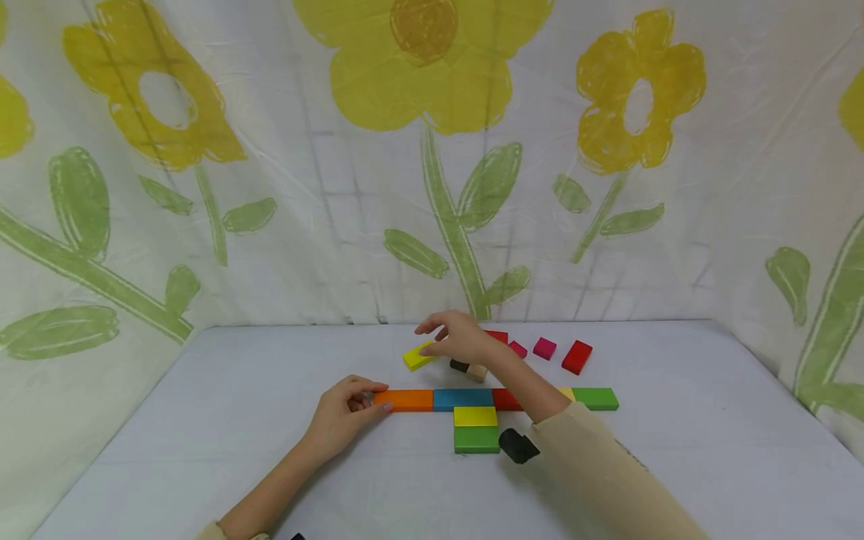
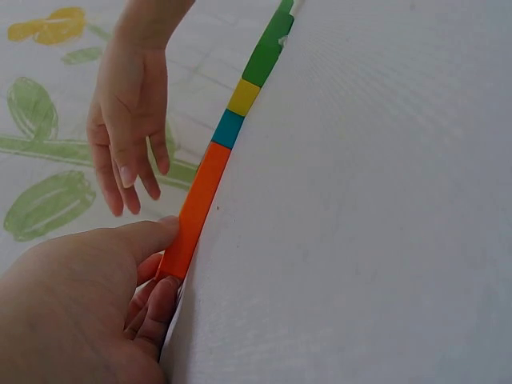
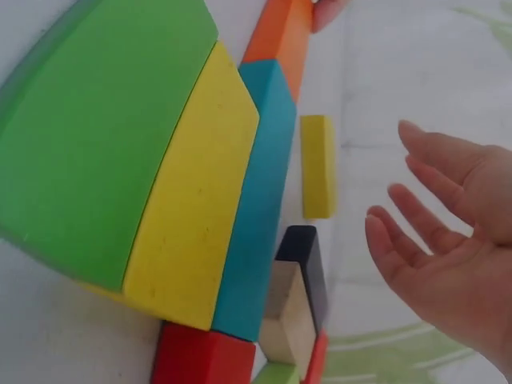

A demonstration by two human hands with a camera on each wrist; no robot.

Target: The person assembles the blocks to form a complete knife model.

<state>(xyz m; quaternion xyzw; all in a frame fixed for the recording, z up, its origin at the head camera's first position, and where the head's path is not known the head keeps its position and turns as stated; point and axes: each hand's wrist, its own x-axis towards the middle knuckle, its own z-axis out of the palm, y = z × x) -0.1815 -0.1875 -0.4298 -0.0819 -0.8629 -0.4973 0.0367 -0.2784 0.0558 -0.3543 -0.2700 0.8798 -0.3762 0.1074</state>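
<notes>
My left hand pinches the left end of an orange block between thumb and fingers. The orange block heads a straight row on the white table, followed by a blue block, a red block and a green block. Against the near side of the row lie a yellow block and a wider green block. Behind the row, my right hand hovers with spread, relaxed fingers near a loose yellow block. The right wrist view has nothing between its fingers. My right forearm hides part of the row.
Beyond the row lie a black block, a plain wood block, a pink block and a red block. More red and pink pieces sit partly behind my right wrist. A flower-printed cloth hangs at the table's back edge.
</notes>
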